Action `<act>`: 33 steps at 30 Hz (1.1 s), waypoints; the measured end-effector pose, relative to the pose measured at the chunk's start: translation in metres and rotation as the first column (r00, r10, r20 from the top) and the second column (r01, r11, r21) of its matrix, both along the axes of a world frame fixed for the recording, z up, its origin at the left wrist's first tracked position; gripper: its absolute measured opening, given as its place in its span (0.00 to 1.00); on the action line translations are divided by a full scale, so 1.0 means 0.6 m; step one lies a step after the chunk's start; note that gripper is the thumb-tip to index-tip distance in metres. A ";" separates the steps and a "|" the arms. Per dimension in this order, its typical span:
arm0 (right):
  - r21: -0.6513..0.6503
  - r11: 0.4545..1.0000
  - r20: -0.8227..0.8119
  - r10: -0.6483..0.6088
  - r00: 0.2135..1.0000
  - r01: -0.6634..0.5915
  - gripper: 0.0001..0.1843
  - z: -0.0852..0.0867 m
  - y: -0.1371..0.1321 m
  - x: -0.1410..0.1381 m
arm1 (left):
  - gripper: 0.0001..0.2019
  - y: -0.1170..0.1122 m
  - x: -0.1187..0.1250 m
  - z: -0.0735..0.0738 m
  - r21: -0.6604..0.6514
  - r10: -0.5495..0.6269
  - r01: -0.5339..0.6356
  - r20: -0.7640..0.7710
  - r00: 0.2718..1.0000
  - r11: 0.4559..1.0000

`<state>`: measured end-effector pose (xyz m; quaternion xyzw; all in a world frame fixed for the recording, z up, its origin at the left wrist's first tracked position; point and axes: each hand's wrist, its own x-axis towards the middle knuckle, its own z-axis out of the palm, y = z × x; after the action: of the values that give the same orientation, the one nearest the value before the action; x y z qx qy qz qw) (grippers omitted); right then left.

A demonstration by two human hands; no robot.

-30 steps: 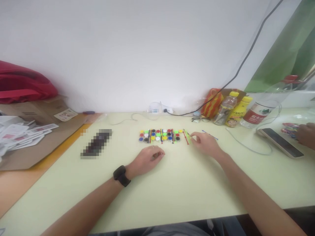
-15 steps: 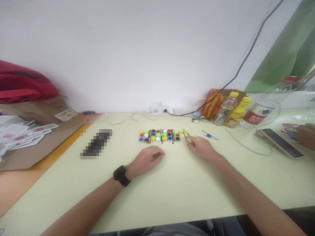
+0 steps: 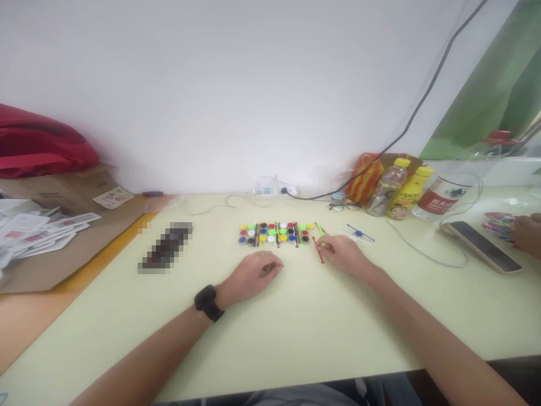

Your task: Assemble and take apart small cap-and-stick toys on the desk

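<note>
My right hand [image 3: 344, 255] is closed in a pinch at a thin red plastic arrow [image 3: 320, 252], which slants just past the fingertips. Right behind the fingers lie a few thin green and dark arrow pieces [image 3: 320, 229]. To the left, several round coloured discs [image 3: 271, 239] are set out in rows, with bundles of thin coloured arrows [image 3: 296, 234] standing between groups of them. My left hand [image 3: 252, 274], with a ring and a black watch, rests on the table in front of the discs, fingers loosely curled and nothing visible in them. A blue arrow [image 3: 358, 232] lies beyond my right hand.
Bottles [image 3: 406, 194] and glasses [image 3: 343, 207] stand or lie at the back right. A phone [image 3: 484, 246] is on the right, near another person's hand [image 3: 526, 234] by coloured pieces [image 3: 499, 225]. Cardboard [image 3: 122, 223] with white packets [image 3: 46, 228] covers the left.
The red arrow has turned and come nearer to me, its lower end now showing below my right fingertips. My right hand has shifted slightly; my left hand has stayed put.
</note>
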<state>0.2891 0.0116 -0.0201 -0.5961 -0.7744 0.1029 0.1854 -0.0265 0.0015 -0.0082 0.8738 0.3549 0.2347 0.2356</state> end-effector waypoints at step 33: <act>0.238 0.971 -0.288 0.105 0.952 -0.035 0.18 -0.022 0.019 0.009 | 0.12 -0.002 -0.001 0.001 0.014 -0.017 0.016 0.016 1.000 1.000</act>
<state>0.2946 0.0229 -0.0334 -0.5202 -0.7649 0.1079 0.3644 -0.0271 0.0005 -0.0073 0.8764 0.3441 0.2422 0.2341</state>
